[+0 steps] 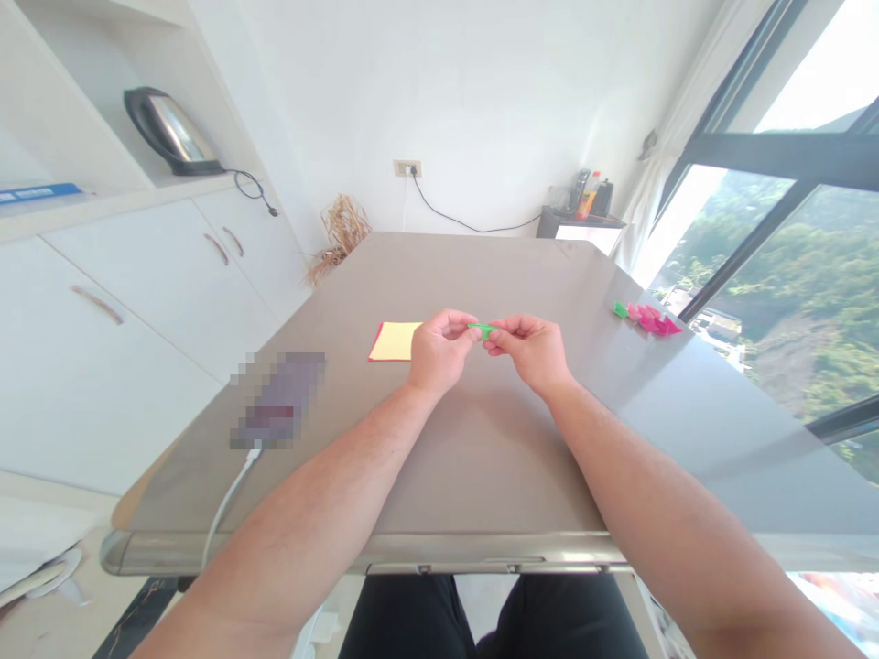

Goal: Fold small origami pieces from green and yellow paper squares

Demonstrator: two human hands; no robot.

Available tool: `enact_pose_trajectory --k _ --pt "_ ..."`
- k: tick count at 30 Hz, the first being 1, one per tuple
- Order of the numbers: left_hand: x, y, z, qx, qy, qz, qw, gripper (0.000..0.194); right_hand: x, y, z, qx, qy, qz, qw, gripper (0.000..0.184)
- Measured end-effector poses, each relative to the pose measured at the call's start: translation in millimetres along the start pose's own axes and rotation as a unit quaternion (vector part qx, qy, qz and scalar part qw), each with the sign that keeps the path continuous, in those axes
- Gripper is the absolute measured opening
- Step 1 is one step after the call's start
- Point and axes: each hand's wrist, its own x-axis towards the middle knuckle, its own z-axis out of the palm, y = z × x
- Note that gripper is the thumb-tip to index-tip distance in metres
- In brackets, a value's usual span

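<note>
Between my two hands, above the middle of the table [467, 439], is a small piece of folded green paper [483, 329]. My left hand [443, 346] pinches its left end with thumb and fingers. The other end is gripped by my right hand [532, 346], also in a pinch. Partly hidden behind my left hand lies a pad of yellow paper [395, 340] with a red edge beneath. Off to the right, near the table's edge, stand several small folded pink papers [652, 319] in a row, with a folded green paper [620, 309] at their left end.
A blurred phone-like device [281, 398] lies at the left, with a white cable [230, 490] running over the front edge. Dried stalks [340, 233] rise beyond the far left corner. A small cabinet [580, 227] with bottles stands behind the table. Windows [775, 238] line the right side.
</note>
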Motion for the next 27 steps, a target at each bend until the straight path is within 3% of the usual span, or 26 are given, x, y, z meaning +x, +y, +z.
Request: enact_pose_trajectory --k 7,12,27 --pt "0.8 -1.0 -0.8 0.003 -0.001 -0.014 1.0 0.019 -1.6 -0.9 -1.8 0.004 -0.006 0.0 1.0 0.019" --pt "2.8 -0.6 -1.1 -0.076 -0.041 -0.046 0.995 0.027 -0.4 -0.8 -3.2 0.022 0.002 0.001 1.0 0.022" --pt "-0.4 -3.2 7.6 -0.118 -0.038 -0.096 0.988 0.012 -7.5 -2.1 -3.7 -0.015 0.035 0.008 0.999 0.023"
